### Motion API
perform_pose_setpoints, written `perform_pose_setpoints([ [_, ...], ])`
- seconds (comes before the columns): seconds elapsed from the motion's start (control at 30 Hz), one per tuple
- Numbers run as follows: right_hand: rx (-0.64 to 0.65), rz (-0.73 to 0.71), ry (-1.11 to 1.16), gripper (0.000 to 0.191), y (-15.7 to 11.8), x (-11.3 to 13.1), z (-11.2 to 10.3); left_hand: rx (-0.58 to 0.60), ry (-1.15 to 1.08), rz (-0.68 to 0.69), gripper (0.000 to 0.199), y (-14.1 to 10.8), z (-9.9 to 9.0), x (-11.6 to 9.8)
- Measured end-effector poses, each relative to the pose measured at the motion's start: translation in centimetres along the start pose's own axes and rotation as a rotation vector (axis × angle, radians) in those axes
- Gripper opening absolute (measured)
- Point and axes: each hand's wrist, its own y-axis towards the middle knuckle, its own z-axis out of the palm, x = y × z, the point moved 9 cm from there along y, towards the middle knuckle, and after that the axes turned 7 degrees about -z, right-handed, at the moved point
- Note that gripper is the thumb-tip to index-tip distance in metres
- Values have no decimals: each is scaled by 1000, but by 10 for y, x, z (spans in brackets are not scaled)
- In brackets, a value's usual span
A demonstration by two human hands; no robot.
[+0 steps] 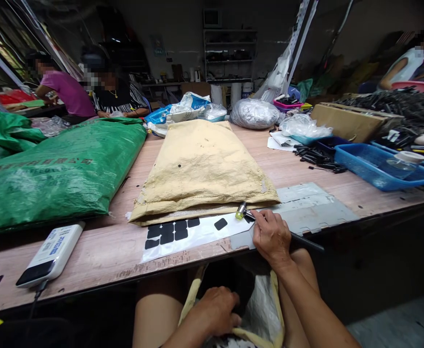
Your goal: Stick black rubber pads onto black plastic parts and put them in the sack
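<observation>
My right hand [271,237] is closed around the dark handle of a small hammer [241,211] with a metal and yellow-green head. The head rests above a white sheet [200,238] at the table edge. Several black rounded-square pads [181,230] lie on the sheet's left part, and a single one [220,224] sits apart near the hammer. Down at my lap, my left hand [217,309] is in the mouth of an open yellow-edged bag [260,307]. Its fingers are bent but apart, with nothing visible between them; the bag's contents are mostly dark.
A full yellow sack [204,164] lies just behind the sheet. Left are a green sack [52,174] and a white power bank [52,253] with a cable. A grey plate [313,212] and blue tray [371,169] are at right. Other people sit across the room.
</observation>
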Motion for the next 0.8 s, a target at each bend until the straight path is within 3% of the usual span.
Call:
perform_pose_setpoints([
  [0.1,-13,-2,-4,34,0,0,0,17,-1,178,42,-24,-44,-38],
  [0.2,-8,0,-8,34,0,0,0,-85,-158,318,35,-38,-114,-58],
  [0.3,-3,2,-2,35,0,0,0,-532,-54,149,31,-33,-201,-34],
  [0.4,-2,1,2,34,0,0,0,-832,89,-75,29,-25,-261,-6],
  [0.5,6,-2,0,34,0,0,2,-937,124,-110,46,-16,-294,1],
  [0.6,7,-6,-4,34,1,1,2,-994,132,-62,61,-10,-316,-8],
  [0.67,11,-4,-7,34,1,1,1,-1042,174,-82,57,-6,-325,-14],
  [0.8,24,8,-7,34,1,1,1,-1072,220,-180,28,10,-329,-21],
])
